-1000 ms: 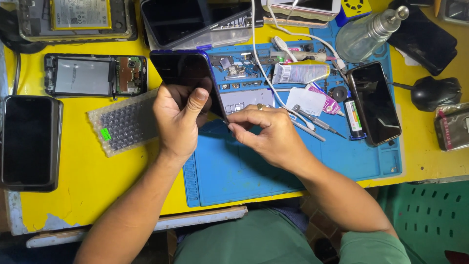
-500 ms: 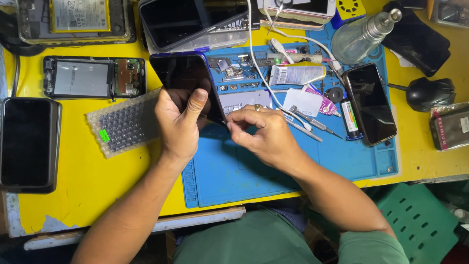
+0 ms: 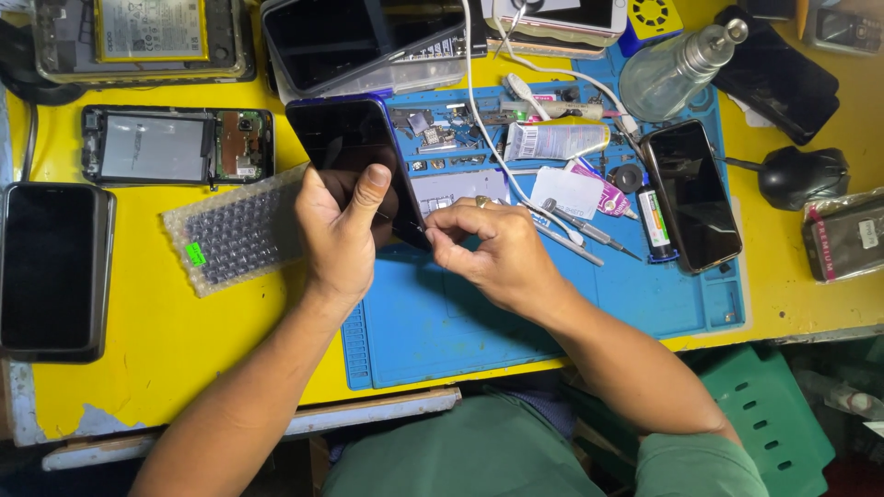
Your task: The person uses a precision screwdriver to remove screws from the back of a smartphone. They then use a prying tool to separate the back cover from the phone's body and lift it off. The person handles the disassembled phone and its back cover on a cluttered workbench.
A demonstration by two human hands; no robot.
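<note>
Near the back left corner of the blue mat on the yellow bench, the left hand grips a dark phone by its lower end, thumb across the glass. The right hand has its fingers pinched at the phone's edge, perhaps on a thin tool. It looks light, stiff, slick and breakable; best held by the sides.

Phone on mat (bubble wrap left).
</note>
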